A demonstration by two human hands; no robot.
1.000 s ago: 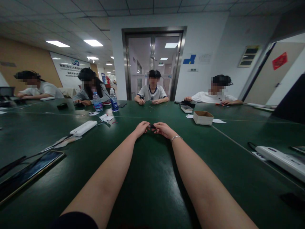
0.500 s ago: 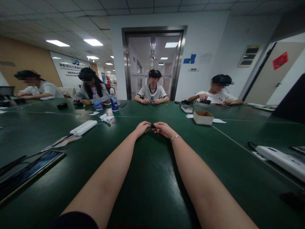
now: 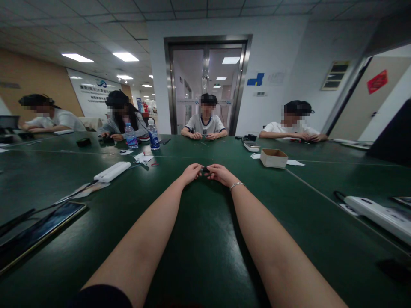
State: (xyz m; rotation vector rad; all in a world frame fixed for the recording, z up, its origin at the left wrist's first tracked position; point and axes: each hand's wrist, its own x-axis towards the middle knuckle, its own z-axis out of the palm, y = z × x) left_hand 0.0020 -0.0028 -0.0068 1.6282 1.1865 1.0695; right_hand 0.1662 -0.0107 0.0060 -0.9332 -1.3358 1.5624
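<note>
Both my arms reach forward over the dark green table [image 3: 199, 222]. Between my fingertips is a small black object [image 3: 204, 170], too small and dark to name. My left hand [image 3: 192, 173] pinches its left end. From the other side, my right hand [image 3: 221, 174], with a silver bracelet at the wrist, grips its right end between thumb and fingers. Part of the object is hidden behind the fingers.
A phone [image 3: 41, 233] and a white power strip [image 3: 112, 172] lie to the left. Two bottles [image 3: 154, 136] stand farther back. Right of my hands are an open box [image 3: 274, 159] and another power strip [image 3: 382, 218]. Several people sit across the table.
My hands stay in nearly the same place, still on the small black object. The person at the right has lowered a raised hand and brought both hands together at the table.
</note>
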